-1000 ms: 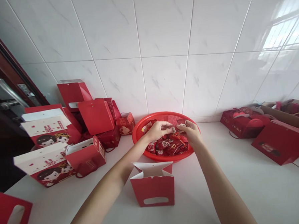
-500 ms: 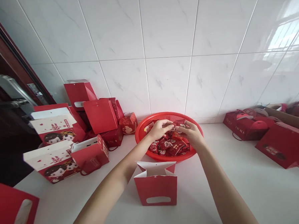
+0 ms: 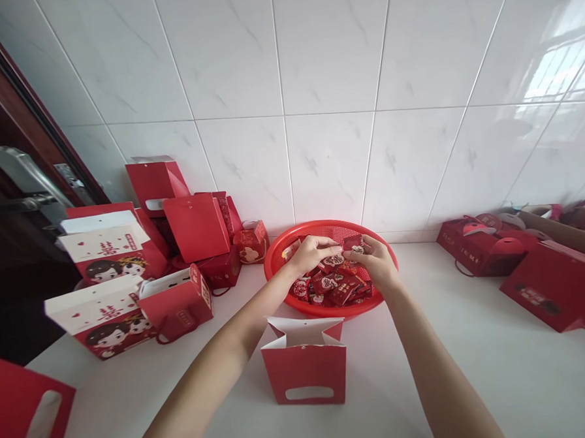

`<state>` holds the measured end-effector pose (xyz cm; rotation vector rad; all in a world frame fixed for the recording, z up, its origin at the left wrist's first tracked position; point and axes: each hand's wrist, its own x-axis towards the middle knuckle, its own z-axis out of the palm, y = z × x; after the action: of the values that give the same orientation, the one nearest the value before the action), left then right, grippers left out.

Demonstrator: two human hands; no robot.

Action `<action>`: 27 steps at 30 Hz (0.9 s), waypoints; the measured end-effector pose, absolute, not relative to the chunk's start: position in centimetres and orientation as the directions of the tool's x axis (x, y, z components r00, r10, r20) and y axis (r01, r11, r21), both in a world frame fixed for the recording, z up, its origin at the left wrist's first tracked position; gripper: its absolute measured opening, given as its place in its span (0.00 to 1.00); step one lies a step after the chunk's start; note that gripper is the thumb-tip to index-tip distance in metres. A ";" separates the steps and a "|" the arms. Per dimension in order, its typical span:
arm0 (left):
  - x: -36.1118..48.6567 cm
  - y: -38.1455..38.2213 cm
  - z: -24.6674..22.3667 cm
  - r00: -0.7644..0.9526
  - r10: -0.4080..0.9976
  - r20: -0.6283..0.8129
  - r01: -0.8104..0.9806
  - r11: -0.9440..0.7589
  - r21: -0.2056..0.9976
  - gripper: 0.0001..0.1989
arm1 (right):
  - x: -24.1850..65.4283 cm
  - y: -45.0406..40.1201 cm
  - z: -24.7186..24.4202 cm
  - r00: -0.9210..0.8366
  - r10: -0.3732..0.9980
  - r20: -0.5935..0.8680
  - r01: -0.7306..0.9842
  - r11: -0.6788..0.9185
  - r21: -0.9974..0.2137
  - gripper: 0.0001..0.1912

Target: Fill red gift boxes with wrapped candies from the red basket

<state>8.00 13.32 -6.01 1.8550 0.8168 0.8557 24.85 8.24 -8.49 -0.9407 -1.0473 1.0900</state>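
A red plastic basket (image 3: 389,282) holds several small red wrapped packets (image 3: 342,289) with black characters on pale patches. Above its contents my left hand (image 3: 312,254) is closed, thumb and fingers pinching a red packet (image 3: 332,260). Facing it, my right hand (image 3: 377,263) is closed on another red packet (image 3: 354,242). The fingertips of both hands nearly meet, and they partly cover the packets. Between my forearms stands a red paper gift box (image 3: 305,368), upright, its white-lined top open and an oval window low on its front.
Several red and white gift boxes (image 3: 102,320) crowd the left side, beside a dark door with a metal handle (image 3: 30,177). More red boxes (image 3: 490,251) and a cardboard carton (image 3: 552,225) stand at the right. A tiled wall (image 3: 329,165) rises behind the white tabletop (image 3: 455,321).
My fingers have shifted slightly over the basket, and the printed face of the packet at my left fingertips shows more. The boxes have stayed in place.
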 end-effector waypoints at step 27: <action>8.3 13.9 -6.7 0.429 0.872 0.235 0.150 -0.325 0.934 0.11 | 24.8 8.4 -8.2 0.068 0.997 0.040 -0.302 0.058 -0.952 0.15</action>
<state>8.26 13.94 -6.69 1.7540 0.8861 0.9752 24.82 8.35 -8.24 -0.9738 -0.9609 1.2592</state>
